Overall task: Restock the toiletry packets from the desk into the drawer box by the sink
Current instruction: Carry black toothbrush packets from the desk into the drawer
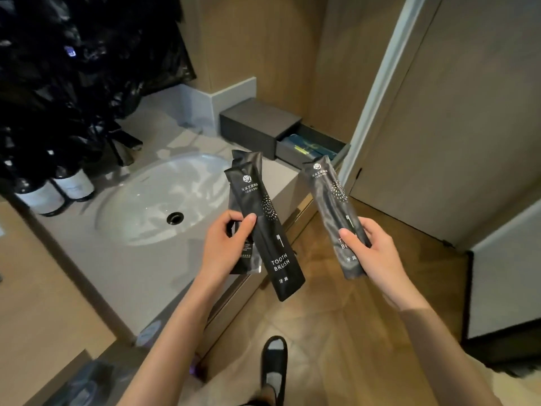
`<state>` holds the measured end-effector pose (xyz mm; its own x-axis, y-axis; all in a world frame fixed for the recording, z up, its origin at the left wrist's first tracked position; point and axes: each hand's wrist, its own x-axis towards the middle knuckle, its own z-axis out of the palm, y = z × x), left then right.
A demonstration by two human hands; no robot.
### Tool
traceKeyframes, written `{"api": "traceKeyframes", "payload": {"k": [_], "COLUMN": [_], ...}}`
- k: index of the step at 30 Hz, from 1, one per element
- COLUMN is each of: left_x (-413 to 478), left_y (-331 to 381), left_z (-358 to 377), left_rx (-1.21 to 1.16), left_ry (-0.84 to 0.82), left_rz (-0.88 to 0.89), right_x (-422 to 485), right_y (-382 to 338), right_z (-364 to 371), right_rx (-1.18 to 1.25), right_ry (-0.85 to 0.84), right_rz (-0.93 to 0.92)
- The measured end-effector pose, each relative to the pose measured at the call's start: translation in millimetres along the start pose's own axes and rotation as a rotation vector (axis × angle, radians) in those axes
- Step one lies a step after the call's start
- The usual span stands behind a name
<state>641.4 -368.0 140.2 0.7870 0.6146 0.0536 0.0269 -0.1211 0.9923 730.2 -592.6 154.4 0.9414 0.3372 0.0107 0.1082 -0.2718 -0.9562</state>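
My left hand (pixel 227 244) grips two black toothbrush packets (pixel 265 227), one fanned behind the other, above the counter's front edge. My right hand (pixel 370 250) holds a single black toothbrush packet (pixel 336 206) upright over the floor. The dark grey drawer box (pixel 257 124) stands on the counter's far right corner beside the sink. Its drawer (pixel 313 148) is pulled out toward the right, and dark packets with green print lie inside. Both hands are nearer to me than the drawer, the right packet's top just below it.
A white oval sink (pixel 158 197) with a black drain is set in the grey counter. Two bottles (pixel 58 191) and a black plastic bag (pixel 73 68) sit at left. A door frame (pixel 377 92) rises right of the drawer. My slippered foot (pixel 273 364) is on the wood floor.
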Motion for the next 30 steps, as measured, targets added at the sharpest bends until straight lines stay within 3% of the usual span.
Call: {"api": "traceKeyframes", "payload": {"k": [10, 15, 23, 30], "left_x": [153, 213, 262, 270], "left_y": [-1, 2, -17, -16], "left_z": [100, 130, 173, 223], "left_rx": [-0.015, 0.029, 0.063, 0.085], "left_ry": [0.031, 0.090, 0.237, 0.504], "left_rz": [-0.020, -0.029, -0.130, -0.182], "right_x": [181, 266, 393, 477], "right_y": [20, 31, 54, 68], "right_z": [-54, -69, -68, -68], "right_rx": [-0.125, -0.114, -0.147, -0.198], "right_ry": [0.007, -0.071, -0.321, -0.613], "right_rz": [0.064, 0.120, 0.158, 0.145]}}
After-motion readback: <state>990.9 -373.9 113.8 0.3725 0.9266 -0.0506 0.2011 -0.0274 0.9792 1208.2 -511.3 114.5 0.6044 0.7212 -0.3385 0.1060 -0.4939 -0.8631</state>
